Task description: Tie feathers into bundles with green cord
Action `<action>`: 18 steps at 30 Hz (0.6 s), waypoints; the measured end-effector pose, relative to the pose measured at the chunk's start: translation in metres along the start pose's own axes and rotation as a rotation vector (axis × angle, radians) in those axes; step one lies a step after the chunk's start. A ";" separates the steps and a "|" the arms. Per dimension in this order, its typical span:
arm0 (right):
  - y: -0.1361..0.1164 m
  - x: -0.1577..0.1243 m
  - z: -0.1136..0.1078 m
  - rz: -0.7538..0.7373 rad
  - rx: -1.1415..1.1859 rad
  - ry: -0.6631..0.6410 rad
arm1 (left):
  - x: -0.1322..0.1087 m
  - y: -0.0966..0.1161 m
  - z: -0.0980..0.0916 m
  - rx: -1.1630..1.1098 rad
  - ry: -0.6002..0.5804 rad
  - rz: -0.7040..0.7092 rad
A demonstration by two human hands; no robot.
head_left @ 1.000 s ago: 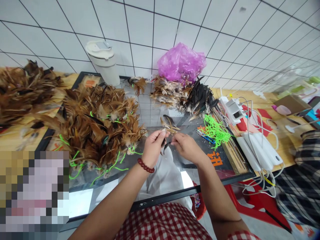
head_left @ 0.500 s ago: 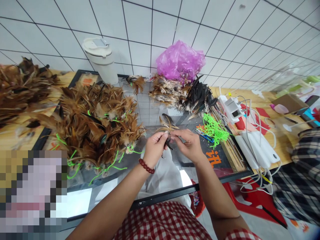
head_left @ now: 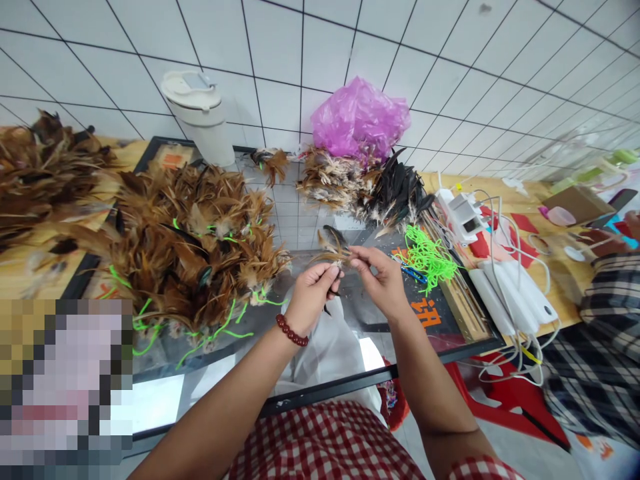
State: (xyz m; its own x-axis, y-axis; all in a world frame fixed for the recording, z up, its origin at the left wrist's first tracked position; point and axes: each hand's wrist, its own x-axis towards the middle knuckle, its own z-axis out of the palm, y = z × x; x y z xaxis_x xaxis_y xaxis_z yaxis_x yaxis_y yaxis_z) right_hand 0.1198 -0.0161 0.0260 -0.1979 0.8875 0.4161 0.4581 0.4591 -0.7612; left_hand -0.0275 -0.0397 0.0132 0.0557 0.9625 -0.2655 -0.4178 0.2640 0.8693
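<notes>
My left hand (head_left: 314, 290) is closed in a pinch on a few feathers, whose pale quill ends poke out above the thumb and a dark tip shows below the fingers. Close beside it, my right hand (head_left: 380, 277) has thumb and forefinger bent together at the small brown and black feathers (head_left: 331, 245) on the glass. Whether its fingertips grip one of these feathers I cannot make out. To the left spreads a heap of brown feather bunches (head_left: 190, 247), several tied with bright green string. A tangle of green string (head_left: 429, 259) lies right of my right hand.
Behind my hands lie black feathers (head_left: 399, 190), pale brown feathers (head_left: 330, 179) and a pink plastic bag (head_left: 359, 117). A white lidded cup (head_left: 203, 123) stands by the tiled wall. White power adapters with cables (head_left: 513, 297) and a person's checked sleeve (head_left: 613, 293) are at right.
My right hand has drawn slightly up and away from the left, leaving a small gap between them. The left hand stays in place, still pinching feathers.
</notes>
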 end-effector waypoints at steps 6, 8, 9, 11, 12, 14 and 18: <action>-0.003 0.001 0.006 0.125 0.206 -0.111 | -0.001 0.000 0.000 0.031 -0.040 0.017; -0.003 0.000 0.007 0.176 0.299 -0.140 | -0.002 -0.001 0.000 0.076 -0.074 0.038; -0.002 0.000 0.007 0.203 0.352 -0.144 | -0.002 -0.001 -0.001 0.090 -0.097 0.040; -0.002 0.000 0.006 0.249 0.448 -0.133 | -0.002 -0.001 -0.001 0.097 -0.155 0.024; -0.001 0.000 0.005 0.260 0.480 -0.125 | -0.002 -0.001 -0.002 0.098 -0.182 0.016; 0.000 0.000 0.004 0.247 0.486 -0.098 | -0.002 0.001 -0.003 0.099 -0.212 0.037; -0.002 0.000 0.005 0.208 0.403 -0.039 | 0.001 0.004 -0.005 0.086 -0.235 0.119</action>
State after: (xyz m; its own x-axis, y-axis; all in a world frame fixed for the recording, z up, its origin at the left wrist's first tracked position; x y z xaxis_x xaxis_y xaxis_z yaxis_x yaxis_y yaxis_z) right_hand 0.1148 -0.0165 0.0250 -0.1729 0.9599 0.2206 0.1196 0.2428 -0.9627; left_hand -0.0340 -0.0382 0.0146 0.2237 0.9726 -0.0641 -0.3560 0.1427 0.9235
